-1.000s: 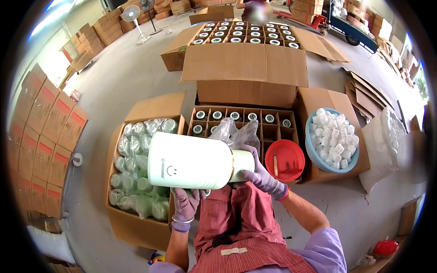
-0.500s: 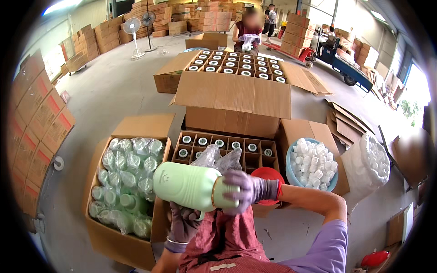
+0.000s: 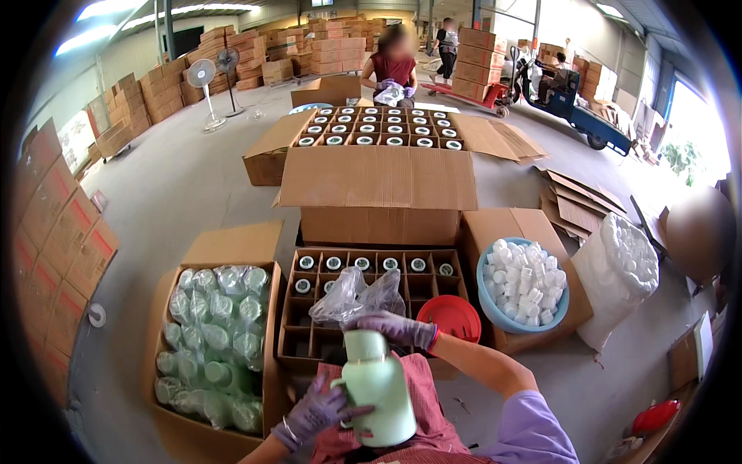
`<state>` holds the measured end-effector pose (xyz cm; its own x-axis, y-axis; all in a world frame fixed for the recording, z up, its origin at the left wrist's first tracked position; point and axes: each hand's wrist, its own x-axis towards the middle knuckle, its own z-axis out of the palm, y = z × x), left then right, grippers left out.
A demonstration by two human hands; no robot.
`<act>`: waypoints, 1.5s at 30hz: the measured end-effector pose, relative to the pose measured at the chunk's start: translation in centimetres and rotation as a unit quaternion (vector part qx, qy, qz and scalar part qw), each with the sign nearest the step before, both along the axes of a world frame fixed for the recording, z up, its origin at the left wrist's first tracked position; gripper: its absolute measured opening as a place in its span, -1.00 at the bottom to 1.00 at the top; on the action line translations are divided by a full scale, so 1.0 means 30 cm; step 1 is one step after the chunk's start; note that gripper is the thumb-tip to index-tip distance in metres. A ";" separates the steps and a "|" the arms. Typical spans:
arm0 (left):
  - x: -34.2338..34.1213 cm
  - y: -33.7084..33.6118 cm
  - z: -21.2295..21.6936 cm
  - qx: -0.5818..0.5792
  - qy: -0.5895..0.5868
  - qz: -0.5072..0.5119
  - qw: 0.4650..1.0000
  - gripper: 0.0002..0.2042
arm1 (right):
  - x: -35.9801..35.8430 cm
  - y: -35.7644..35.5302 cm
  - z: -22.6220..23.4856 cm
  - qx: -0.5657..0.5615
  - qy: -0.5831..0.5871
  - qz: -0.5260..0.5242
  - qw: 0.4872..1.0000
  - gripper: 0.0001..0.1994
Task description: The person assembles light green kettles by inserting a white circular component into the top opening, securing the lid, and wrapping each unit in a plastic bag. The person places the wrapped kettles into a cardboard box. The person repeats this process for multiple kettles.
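Note:
A pale green vacuum jug [image 3: 379,402] with a cup-shaped top stands roughly upright over my lap, tilted slightly. My left hand [image 3: 321,410] is closed on it at the handle side, one finger lying across its body. Just beyond the jug's top, my right hand [image 3: 398,329] stretches its gloved fingers over the near edge of a clear plastic bag [image 3: 359,298]. That bag lies crumpled on the divided carton [image 3: 290,336], where several white-topped jugs sit in compartments. Both hands wear purple-grey gloves.
An open carton [image 3: 270,340] of bagged green jugs stands at left. Right of the divided carton are a red basin [image 3: 450,311], a blue basin [image 3: 485,290] of white caps and a white sack [image 3: 610,286]. Beyond sits a large full carton [image 3: 379,178], with a person [image 3: 393,66] behind it.
The jug has turned from lying sideways to upright and come lower, nearer my lap. My right hand has left its top and moved to the plastic bag. The view has shifted.

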<state>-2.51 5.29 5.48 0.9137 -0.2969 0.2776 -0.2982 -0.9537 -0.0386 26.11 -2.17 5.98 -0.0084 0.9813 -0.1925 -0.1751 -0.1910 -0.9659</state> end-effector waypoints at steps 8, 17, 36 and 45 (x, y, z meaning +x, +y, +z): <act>-0.174 -0.066 -0.014 -0.210 -0.008 0.020 0.977 -0.61 | -0.089 -0.063 -0.023 0.123 -0.272 0.187 0.936 -0.39; -0.095 -0.181 -0.005 -0.538 0.089 0.265 0.795 -0.58 | -0.149 -0.203 0.038 0.172 -0.252 0.049 0.951 -0.34; -0.092 0.216 -0.446 -0.440 -0.129 0.469 0.755 -0.71 | -0.056 0.004 -0.289 -0.053 -0.375 -0.080 0.922 -0.70; -0.819 0.709 -0.559 -0.021 -0.101 0.815 0.571 -0.46 | -0.054 0.027 -0.297 -0.086 -0.343 -0.128 0.927 -0.68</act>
<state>-27.08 26.57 -11.31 -0.0841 0.9123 0.4008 0.9922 0.0396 0.1179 24.49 -1.36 -2.95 0.4021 0.8885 -0.2212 0.4072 -0.3899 -0.8259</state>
